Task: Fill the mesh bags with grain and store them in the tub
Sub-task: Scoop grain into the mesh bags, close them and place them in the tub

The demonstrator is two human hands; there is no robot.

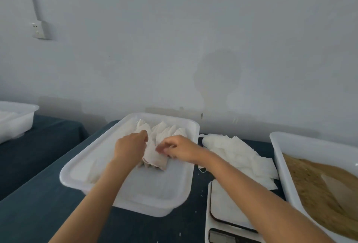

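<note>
Both hands work inside the white tub [77, 167] on the desk [36, 213]. Left hand [128, 147] fingers curl onto a filled mesh bag [155, 160]; right hand [179, 148] fingers pinch its top. Grain tray [279, 157] right, empty bags [238, 155] between

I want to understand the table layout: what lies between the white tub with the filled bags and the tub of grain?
In the head view, a pile of empty white mesh bags and a white scale lie between them.
</note>
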